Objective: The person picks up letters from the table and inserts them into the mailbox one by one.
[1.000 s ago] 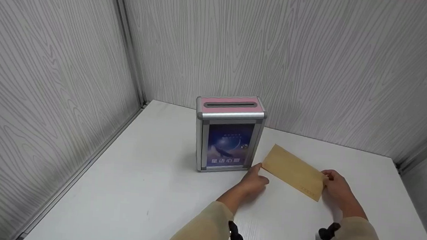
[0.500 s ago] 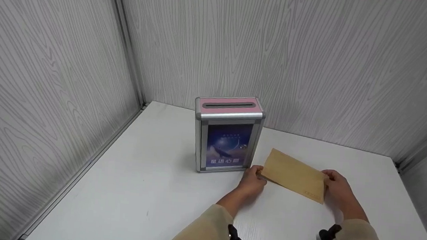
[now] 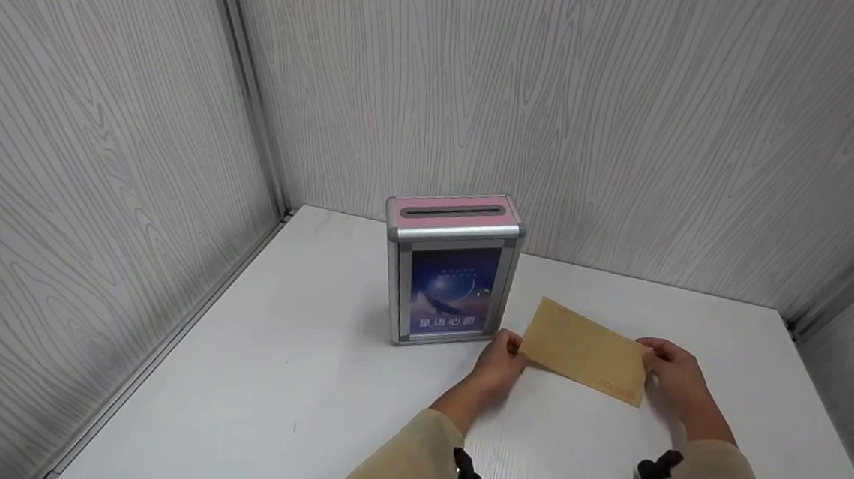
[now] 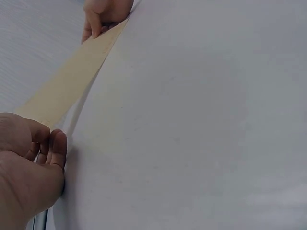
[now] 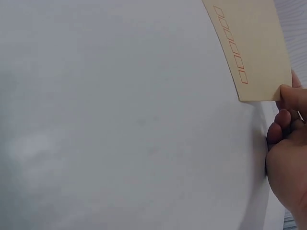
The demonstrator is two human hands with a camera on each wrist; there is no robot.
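A brown paper envelope is held between both hands just above the white table, to the right of the box. My left hand pinches its left end, close to the box's lower right corner. At the opposite end my right hand grips the short edge between thumb and fingers. In the right wrist view a row of red printed squares runs along the side of the envelope. The left wrist view has the envelope stretched between the two hands.
A silver-framed box with a pink top, a slot in it and a blue picture on its front stands upright on the white table. Wood-grain panels enclose the back and sides.
My left fingers have gone from touching the envelope's corner to pinching its end. The envelope has turned slightly and shifted a little toward me. My right hand keeps its grip.
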